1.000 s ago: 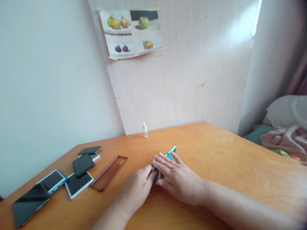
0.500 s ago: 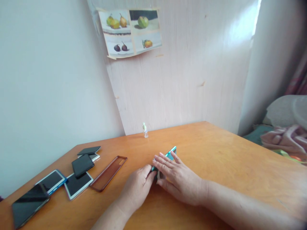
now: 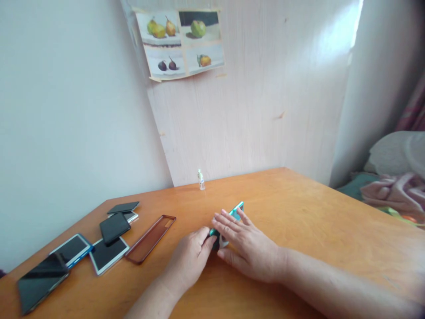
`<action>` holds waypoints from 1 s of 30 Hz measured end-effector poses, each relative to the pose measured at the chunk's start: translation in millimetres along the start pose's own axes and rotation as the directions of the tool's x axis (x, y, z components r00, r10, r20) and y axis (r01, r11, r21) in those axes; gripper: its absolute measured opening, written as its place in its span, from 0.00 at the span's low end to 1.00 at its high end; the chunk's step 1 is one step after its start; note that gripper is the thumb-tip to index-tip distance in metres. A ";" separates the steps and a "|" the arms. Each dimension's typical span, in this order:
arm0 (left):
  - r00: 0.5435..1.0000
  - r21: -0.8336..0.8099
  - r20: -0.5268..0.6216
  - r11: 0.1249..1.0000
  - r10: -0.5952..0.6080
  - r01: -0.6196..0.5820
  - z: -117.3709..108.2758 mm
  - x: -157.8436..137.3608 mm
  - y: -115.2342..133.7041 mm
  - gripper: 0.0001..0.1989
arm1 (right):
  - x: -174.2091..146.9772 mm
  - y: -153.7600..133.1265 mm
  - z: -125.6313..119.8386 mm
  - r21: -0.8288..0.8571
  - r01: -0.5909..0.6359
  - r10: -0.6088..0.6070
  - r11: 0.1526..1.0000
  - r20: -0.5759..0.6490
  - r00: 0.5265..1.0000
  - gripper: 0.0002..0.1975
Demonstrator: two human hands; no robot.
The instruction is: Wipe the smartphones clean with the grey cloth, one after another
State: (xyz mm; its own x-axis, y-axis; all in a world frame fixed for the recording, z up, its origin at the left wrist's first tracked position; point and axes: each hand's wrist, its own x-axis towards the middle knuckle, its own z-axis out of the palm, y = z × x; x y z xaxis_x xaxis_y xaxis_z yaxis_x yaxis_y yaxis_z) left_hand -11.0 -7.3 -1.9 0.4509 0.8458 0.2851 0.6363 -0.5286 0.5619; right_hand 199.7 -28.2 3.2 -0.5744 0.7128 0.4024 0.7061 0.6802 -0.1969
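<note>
A teal smartphone stands tilted on edge over the middle of the table, its far corner showing beyond my fingers. My left hand is closed on the phone's near end, thumb and forefinger pinching it. Across the phone's face lies my right hand, fingers stretched out flat and covering most of it. Under that palm shows a small whitish patch, too hidden to name. Left of my hands, a clear reddish-brown phone case rests on the table.
Several phones lie at the left: a large black one, a blue-edged one, a white-framed one and a black one. A small pump bottle stands at the wooden table's back edge, by the wall.
Both hands stay on the phone in nearly the same place. The right hand's fingers have shifted very slightly, and a little more of the phone's near end shows.
</note>
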 end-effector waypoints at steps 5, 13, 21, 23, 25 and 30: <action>1.000 0.023 0.007 1.000 0.000 0.000 -1.3 -0.2 1.1 0.13 | 2.0 16.0 2.6 -0.042 -0.138 0.134 0.989 -0.085 0.987 0.29; 1.000 -0.008 0.000 1.000 0.000 0.000 -3.0 -0.7 3.0 0.13 | 6.0 64.6 3.1 0.004 -0.284 0.275 0.959 -0.255 0.927 0.20; 1.000 0.033 0.000 0.999 -0.024 0.024 -3.8 -0.6 -1.3 0.15 | 3.6 84.7 -15.6 -0.088 -0.658 0.637 0.748 -0.183 0.749 0.14; 1.000 0.037 -0.004 0.999 -0.030 0.030 -4.6 -0.4 -1.6 0.15 | 2.7 83.8 -18.1 -0.137 -0.636 0.625 0.760 -0.120 0.772 0.13; 0.999 0.032 -0.013 0.999 -0.040 0.040 -5.6 0.0 -2.2 0.16 | 1.5 80.9 -17.2 -0.137 -0.579 0.577 0.804 -0.055 0.815 0.13; 0.997 -0.042 -0.026 0.997 -0.072 0.070 -5.5 1.4 -5.7 0.16 | -1.3 79.3 -6.8 -0.090 -0.476 0.482 0.875 0.061 0.874 0.07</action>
State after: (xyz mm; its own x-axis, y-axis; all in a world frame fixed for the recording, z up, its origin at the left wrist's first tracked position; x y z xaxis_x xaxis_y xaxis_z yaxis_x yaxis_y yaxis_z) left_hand -17.5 -2.7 -0.4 0.3879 0.8831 0.2640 0.6396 -0.4641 0.6128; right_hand 259.2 23.6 -6.9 -0.1869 0.9614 0.2022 0.9283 0.2402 -0.2839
